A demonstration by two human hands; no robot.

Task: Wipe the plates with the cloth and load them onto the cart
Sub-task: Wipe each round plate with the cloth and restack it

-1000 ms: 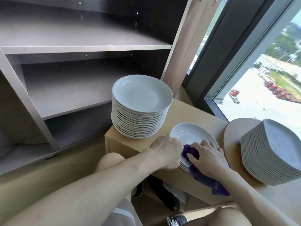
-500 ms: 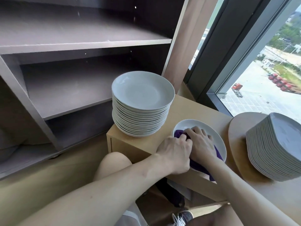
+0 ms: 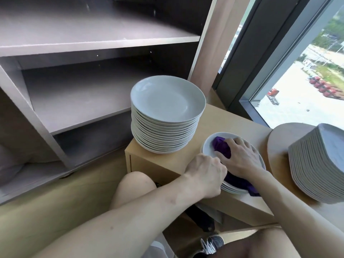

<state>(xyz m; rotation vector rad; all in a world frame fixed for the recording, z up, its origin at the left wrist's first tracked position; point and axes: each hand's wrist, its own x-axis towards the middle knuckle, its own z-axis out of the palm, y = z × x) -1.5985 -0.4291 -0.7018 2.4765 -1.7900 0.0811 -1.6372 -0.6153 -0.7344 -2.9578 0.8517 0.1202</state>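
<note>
A low pile of white plates sits on a light wooden box. My right hand presses a purple cloth onto the top plate, its fingers curled over the cloth. The cloth's tail hangs over the plate's near edge. My left hand grips the near left rim of that pile. A tall stack of white plates stands on the box's left end. The grey shelved cart stands behind it at the left.
Another stack of grey squarish plates rests on a round wooden board at the right. A window fills the upper right. My knees and a shoe are below the box.
My right hand has pushed the purple cloth from the plate's near edge up toward its far left part. My left hand stays on the plate's rim.
</note>
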